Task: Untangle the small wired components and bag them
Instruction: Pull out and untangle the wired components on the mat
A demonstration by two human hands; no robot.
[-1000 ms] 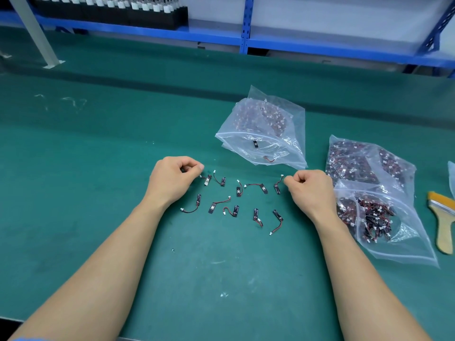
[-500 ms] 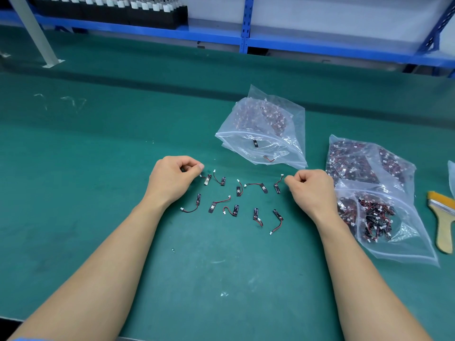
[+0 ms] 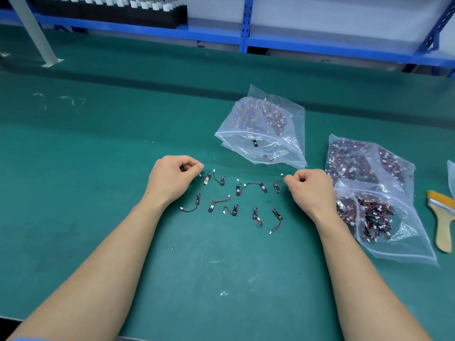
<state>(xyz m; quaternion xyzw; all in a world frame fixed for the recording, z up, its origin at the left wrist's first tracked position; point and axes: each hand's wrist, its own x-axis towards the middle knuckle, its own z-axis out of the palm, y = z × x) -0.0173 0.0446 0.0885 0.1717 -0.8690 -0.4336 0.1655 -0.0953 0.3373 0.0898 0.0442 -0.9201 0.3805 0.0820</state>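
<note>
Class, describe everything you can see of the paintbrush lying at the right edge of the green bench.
The paintbrush is flat and wide, with yellow-orange bristles, a silvery band and a pale wooden handle. It lies on the green mat, bristles pointing away from the person, its right side cut off by the picture edge. Nothing grips it; the nearest bag lies close on its left.

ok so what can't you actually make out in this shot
Head view only.
1. Whether the left grip or right grip pinches a wire end: curled fingers hide the tips.
2. Print on the loose components: too small.
3. Count inside the far bag: cloudy plastic, piled.
4. Brush: cut off by the right edge.
</note>
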